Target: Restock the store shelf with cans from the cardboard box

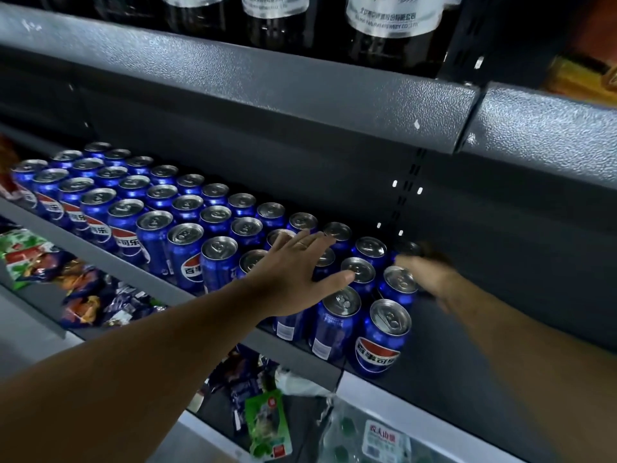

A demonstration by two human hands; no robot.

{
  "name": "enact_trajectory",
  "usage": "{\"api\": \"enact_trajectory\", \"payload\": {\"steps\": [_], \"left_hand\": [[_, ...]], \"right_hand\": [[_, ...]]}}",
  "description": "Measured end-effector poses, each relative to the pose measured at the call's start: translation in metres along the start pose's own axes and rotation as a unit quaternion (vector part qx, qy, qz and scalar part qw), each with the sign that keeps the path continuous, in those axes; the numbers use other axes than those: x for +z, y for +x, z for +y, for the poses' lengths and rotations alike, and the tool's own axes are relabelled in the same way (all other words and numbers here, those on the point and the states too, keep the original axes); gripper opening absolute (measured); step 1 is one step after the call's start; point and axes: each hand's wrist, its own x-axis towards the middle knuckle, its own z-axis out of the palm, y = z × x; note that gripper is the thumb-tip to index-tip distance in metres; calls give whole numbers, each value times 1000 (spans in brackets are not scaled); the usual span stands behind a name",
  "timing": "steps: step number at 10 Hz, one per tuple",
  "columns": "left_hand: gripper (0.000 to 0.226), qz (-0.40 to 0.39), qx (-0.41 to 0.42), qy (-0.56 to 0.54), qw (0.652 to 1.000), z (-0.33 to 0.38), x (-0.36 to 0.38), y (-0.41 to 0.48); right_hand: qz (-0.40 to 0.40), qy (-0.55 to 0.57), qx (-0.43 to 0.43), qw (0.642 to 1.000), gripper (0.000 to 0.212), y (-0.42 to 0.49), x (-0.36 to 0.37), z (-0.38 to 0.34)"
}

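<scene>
Head view: I see glossy blue cylindrical cans (187, 248) with silver lids packed in rows on the speckled grey metal shelf (300, 359). The left hand (300, 272) lies flat, fingers spread, across the can tops. The right hand (430, 279) is blurred beside the end cans; I cannot tell its grip.

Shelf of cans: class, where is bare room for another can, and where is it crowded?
Bare shelf floor lies right of the end can, near the right hand. Leftward, cans stand packed to the back.
</scene>
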Motion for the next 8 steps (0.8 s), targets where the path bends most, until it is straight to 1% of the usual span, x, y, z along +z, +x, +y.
{"api": "enact_trajectory", "payload": {"steps": [2,3,4,5,6,7,8], "left_hand": [[80,6,6,13,1000,-3,6,1],[80,11,5,18,1000,-2,6,1],[80,11,3,19,1000,-2,6,-1],[82,19,7,19,1000,-4,5,0],[85,23,23,23,999,-5,-2,-2],[89,33,18,22,999,-4,-22,-5],[92,44,14,24,999,-2,-44,-15]], "right_hand": [[-24,8,13,1000,27,-8,-1,-2],[-33,-1,18,999,49,-7,-2,-1],[-32,1,21,999,76,-12,-3,-4],[-20,2,24,1000,91,-19,-3,-9],[-8,3,-14,1000,86,-23,-7,-19],[25,-5,-54,998,79,-33,-14,-36],[37,8,-77,996,74,-49,-20,-52]]}}
